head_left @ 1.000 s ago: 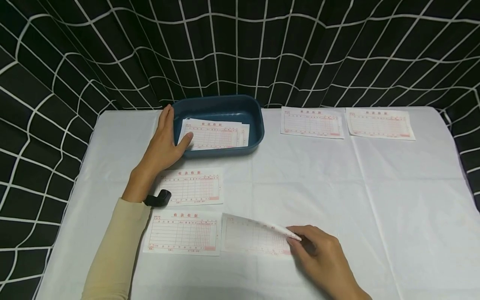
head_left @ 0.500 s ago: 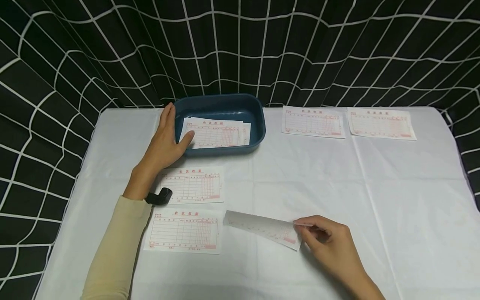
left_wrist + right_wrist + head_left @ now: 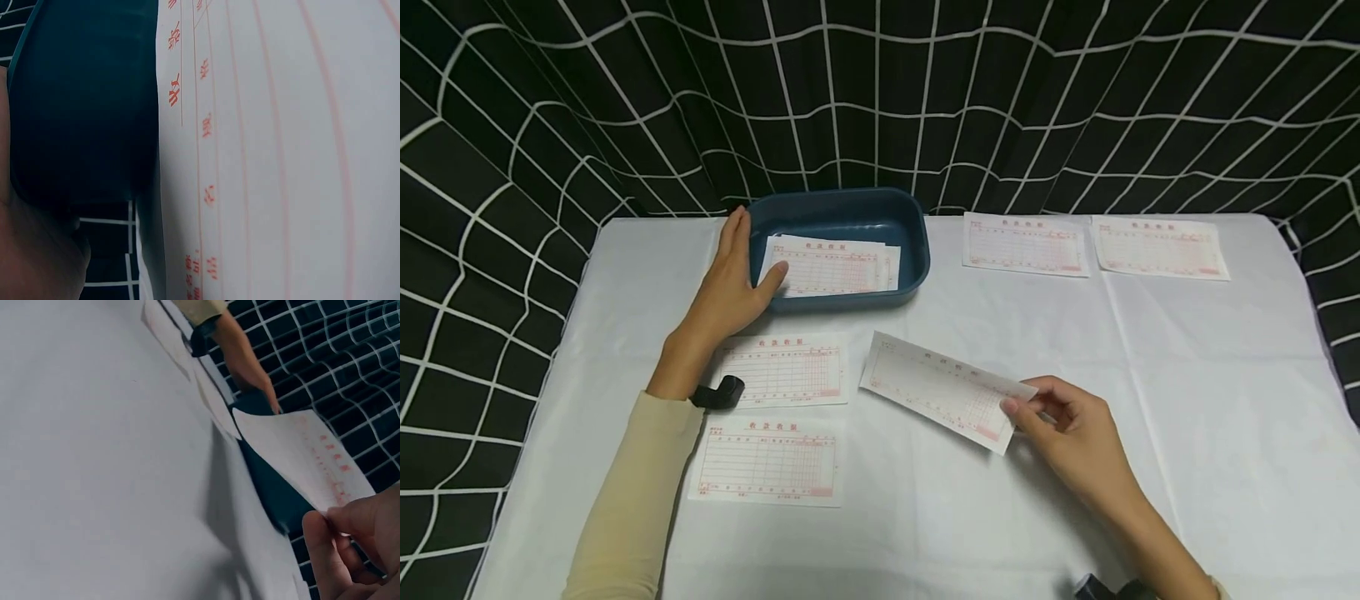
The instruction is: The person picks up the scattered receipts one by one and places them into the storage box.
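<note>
My right hand (image 3: 1071, 425) pinches the right end of a white receipt slip (image 3: 943, 387) with red print, between thumb and fingertips. The slip is tilted and raised over the white tablecloth; in the right wrist view its far end overlaps the bin. At the back left, my left hand (image 3: 722, 287) rests on the left end of a dark blue plastic bin (image 3: 850, 304), fingers straight along the outside and thumb over the front rim. Inside the bin lies a small stack of receipt slips (image 3: 827, 267).
Two receipt slips, an upper one (image 3: 786, 371) and a lower one (image 3: 767, 462), lie in front of the bin near my left forearm. At the back right lie two more, one on the left (image 3: 1026, 244) and one on the right (image 3: 1161, 247). A black curtain (image 3: 880, 92) with white grid lines surrounds the table.
My right hand has lifted the slip from beside the lower left one and carried it away from me, up towards the bin. My left hand has stayed at the bin.
</note>
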### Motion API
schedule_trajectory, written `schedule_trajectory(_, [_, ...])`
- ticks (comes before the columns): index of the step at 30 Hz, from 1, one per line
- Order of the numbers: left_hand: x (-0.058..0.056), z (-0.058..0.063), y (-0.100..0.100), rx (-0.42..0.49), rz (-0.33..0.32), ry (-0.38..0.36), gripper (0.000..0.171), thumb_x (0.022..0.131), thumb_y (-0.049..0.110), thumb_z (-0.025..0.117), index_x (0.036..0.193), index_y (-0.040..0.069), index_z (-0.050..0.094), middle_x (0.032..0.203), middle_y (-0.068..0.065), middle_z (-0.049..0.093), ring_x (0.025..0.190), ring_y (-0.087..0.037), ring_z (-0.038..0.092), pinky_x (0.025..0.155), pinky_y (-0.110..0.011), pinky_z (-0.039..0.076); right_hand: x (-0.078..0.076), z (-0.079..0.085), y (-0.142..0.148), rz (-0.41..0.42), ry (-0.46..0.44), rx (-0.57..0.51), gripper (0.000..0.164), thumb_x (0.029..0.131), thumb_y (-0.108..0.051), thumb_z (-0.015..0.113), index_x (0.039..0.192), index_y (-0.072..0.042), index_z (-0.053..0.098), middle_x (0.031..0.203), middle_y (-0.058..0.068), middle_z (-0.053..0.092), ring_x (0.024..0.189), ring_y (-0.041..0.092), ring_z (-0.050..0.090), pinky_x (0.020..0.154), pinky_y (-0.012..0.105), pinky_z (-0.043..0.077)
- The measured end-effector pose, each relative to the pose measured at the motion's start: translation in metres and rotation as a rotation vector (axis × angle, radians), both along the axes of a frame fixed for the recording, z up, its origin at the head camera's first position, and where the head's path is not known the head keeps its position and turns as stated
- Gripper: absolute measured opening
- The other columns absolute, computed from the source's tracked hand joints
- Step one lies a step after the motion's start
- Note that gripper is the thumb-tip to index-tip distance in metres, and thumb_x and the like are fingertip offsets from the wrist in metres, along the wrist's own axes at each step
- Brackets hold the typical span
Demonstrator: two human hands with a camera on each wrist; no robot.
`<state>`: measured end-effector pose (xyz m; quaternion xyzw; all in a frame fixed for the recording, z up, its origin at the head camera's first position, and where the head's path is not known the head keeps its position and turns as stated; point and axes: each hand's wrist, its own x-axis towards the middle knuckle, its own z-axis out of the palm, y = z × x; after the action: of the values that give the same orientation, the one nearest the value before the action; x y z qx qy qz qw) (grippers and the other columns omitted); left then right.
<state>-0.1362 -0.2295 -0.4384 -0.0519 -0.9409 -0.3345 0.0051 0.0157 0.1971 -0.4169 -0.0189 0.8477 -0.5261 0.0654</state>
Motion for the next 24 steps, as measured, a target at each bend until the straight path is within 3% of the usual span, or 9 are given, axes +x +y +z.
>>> schedule_trajectory(7, [0.0,-0.001,-0.002,0.009,-0.003,0.007,0.095,0.104,0.045,0.06,0.17,0.003,0.006,0.181,-0.012,0.001,0.168,-0.033,0.011,0.134,-0.056,0.02,-0.028,0.013,-0.011,-0.008,-0.011,-0.017,0.022,0.1,-0.02,0.075,0.109,-0.001,0.073,0.087,-0.004,0.07,0.079,0.006,0.067,0.066,0.017,0.054])
schedule_trajectory(18, [0.0,0.0,-0.003,-0.005,0.011,0.005,0.099,0.102,0.052,0.06,0.17,0.003,0.006,0.181,-0.013,0.001,0.168,-0.035,0.012,0.133,-0.059,0.022,-0.082,0.038,-0.036,0.021,0.108,-0.091,0.018,0.097,-0.009,0.075,0.105,0.006,0.071,0.086,-0.009,0.067,0.079,0.002,0.065,0.07,0.015,0.058])
schedule_trajectory(24, [0.001,0.0,-0.002,-0.001,0.017,0.0,0.1,0.102,0.053,0.06,0.17,0.004,0.006,0.181,-0.012,0.001,0.168,-0.035,0.012,0.133,-0.058,0.021,-0.114,0.048,-0.049,0.037,0.1,-0.13,0.018,0.098,-0.009,0.074,0.106,0.006,0.069,0.088,-0.009,0.069,0.082,0.0,0.069,0.075,0.017,0.062])
